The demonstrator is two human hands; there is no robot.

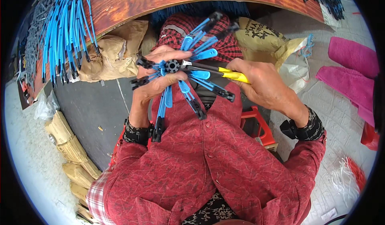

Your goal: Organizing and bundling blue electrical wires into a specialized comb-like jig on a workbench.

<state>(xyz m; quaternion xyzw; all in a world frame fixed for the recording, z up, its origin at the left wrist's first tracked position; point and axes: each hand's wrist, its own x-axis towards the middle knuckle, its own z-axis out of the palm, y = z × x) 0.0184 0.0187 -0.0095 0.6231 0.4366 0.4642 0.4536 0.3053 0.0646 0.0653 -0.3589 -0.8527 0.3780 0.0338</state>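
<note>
My left hand (154, 76) is closed around the middle of a blue-and-black spoked assembly (204, 54), with a black toothed hub (173, 66) showing between thumb and fingers. Several blue arms fan out from the hub, each tipped with black end pieces. In my right hand (270, 82) are pliers with yellow grips (236, 76), my fingers wrapped around the handles. Their dark jaws reach left to a small white piece (186, 64) beside the hub. The jaw tips are too small to tell whether they are closed on it.
A wooden table (132, 2) curves across the far side. Bundles of blue rods with black ends (66, 36) hang over its left edge. Brown paper sacks (114, 52) and a printed sack (260, 38) lie beneath. Pink towels (349, 72) are at right; a red stool (258, 125) stands beside me.
</note>
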